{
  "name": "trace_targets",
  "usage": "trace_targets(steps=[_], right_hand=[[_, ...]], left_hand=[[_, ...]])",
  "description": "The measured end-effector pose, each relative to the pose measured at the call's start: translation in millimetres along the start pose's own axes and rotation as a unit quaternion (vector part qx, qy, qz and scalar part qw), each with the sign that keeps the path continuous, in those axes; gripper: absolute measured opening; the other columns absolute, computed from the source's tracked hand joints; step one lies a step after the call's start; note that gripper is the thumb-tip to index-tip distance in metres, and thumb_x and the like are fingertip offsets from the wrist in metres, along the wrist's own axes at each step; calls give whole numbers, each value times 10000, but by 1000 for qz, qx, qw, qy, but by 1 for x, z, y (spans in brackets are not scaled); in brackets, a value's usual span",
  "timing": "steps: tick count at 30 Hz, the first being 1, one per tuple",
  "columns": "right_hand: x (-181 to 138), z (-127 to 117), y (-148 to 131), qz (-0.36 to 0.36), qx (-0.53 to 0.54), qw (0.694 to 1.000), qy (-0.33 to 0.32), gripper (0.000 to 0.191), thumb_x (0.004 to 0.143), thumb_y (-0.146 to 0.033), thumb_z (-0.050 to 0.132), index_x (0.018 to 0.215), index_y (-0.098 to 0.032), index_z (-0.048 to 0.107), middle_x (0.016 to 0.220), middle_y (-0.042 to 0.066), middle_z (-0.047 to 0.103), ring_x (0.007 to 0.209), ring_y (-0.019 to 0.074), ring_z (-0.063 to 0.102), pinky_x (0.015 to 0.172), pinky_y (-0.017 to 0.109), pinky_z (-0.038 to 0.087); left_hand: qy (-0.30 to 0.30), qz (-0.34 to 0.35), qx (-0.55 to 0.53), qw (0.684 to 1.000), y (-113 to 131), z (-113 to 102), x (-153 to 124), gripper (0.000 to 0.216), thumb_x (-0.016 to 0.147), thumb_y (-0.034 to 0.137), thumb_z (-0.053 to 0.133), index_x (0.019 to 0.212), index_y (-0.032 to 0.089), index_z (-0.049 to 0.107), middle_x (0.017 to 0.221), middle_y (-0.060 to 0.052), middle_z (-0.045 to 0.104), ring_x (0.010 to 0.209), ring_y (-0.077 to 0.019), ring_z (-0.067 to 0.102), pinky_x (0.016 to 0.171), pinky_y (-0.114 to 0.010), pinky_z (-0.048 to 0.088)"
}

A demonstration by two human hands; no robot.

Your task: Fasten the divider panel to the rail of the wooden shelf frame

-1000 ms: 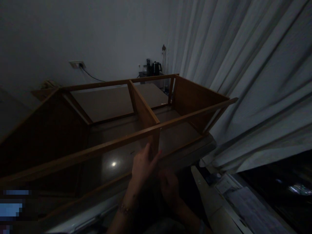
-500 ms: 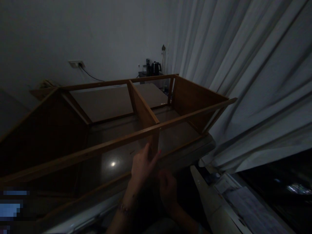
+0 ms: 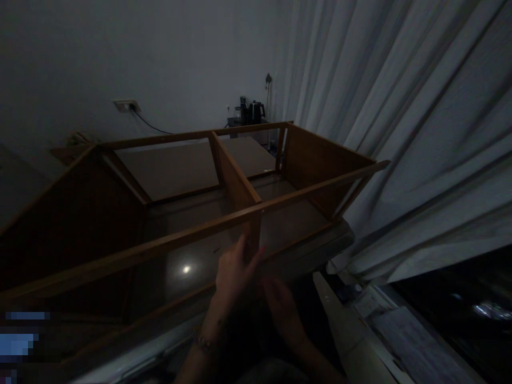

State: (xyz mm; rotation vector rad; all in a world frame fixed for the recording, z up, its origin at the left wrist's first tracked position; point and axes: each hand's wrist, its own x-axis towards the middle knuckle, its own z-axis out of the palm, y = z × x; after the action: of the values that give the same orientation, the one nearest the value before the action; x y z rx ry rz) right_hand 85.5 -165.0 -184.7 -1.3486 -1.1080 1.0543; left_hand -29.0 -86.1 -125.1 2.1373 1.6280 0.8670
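A wooden cabinet frame (image 3: pixel 200 229) lies on its back in a dim room, with a middle divider panel (image 3: pixel 234 178) running front to back. My left hand (image 3: pixel 234 274) rests against the lower front end of that divider, fingers up and pinched around its edge. My right hand (image 3: pixel 282 312) is just below and to the right of it, in deep shadow under the frame's front rail; its fingers are too dark to read.
White curtains (image 3: pixel 400 133) hang close on the right. A kettle (image 3: pixel 256 111) and small items stand in the far corner. A wall socket (image 3: pixel 126 105) with a cable is on the back wall. Pale flat panels (image 3: pixel 360 330) lie at lower right.
My right hand has shifted slightly under the front rail, closer to the left hand. The left hand and the frame have stayed put.
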Motion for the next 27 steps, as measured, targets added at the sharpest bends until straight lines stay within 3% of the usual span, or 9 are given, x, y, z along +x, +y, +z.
trace_targets(steps=[4, 7, 9, 12, 16, 23, 27], right_hand=[[-1, 5, 6, 2, 54, 998, 44, 352, 848, -537, 531, 993, -216, 530, 686, 3, 632, 575, 145, 585, 498, 224, 456], [-1, 3, 10, 14, 39, 998, 36, 353, 862, -539, 498, 1019, -223, 484, 665, -16, 620, 535, 134, 562, 477, 221, 428], [0, -1, 12, 29, 3, 999, 22, 342, 867, -536, 496, 994, -219, 509, 672, -12, 624, 550, 134, 562, 497, 225, 422], [0, -4, 10, 52, -25, 998, -6, 383, 854, -572, 496, 779, -204, 569, 624, -7, 589, 542, 122, 526, 508, 222, 398], [2, -2, 3, 121, 77, 987, -79, 507, 835, -678, 416, 698, -205, 539, 537, -35, 489, 434, 90, 410, 408, 201, 301], [9, -6, -1, 168, 201, 955, -140, 556, 714, -715, 584, 573, -192, 460, 452, -82, 341, 393, 49, 250, 383, 188, 201], [10, -8, 12, 189, 281, 931, -135, 433, 742, -578, 679, 649, -174, 553, 461, -83, 378, 391, 52, 322, 389, 179, 291]], left_hand=[[-3, 5, -3, 1000, 0, -1, 0, 426, 879, 560, 421, 1093, 203, 514, 816, -48, 680, 702, -188, 654, 572, -252, 440], [0, 10, 0, 1000, -1, 0, 0, 410, 881, 556, 420, 1067, 205, 521, 824, -50, 681, 715, -190, 656, 577, -252, 443], [7, 12, 8, 1000, -2, 1, 0, 420, 877, 558, 425, 1071, 199, 523, 844, -60, 685, 733, -197, 657, 597, -261, 453], [13, 10, 15, 1000, -2, 2, 0, 437, 875, 566, 424, 1094, 199, 517, 858, -61, 685, 749, -204, 659, 618, -272, 460], [0, 12, -2, 1000, -1, 1, 0, 415, 880, 559, 425, 1090, 211, 512, 878, -52, 684, 767, -202, 661, 618, -266, 454], [1, 7, -18, 1000, 1, 1, 2, 421, 885, 517, 449, 1180, 221, 495, 902, -54, 690, 759, -191, 656, 618, -262, 456], [7, 17, -23, 1000, -1, 7, 1, 408, 882, 541, 439, 1127, 227, 532, 901, -49, 692, 779, -192, 655, 645, -273, 473]])
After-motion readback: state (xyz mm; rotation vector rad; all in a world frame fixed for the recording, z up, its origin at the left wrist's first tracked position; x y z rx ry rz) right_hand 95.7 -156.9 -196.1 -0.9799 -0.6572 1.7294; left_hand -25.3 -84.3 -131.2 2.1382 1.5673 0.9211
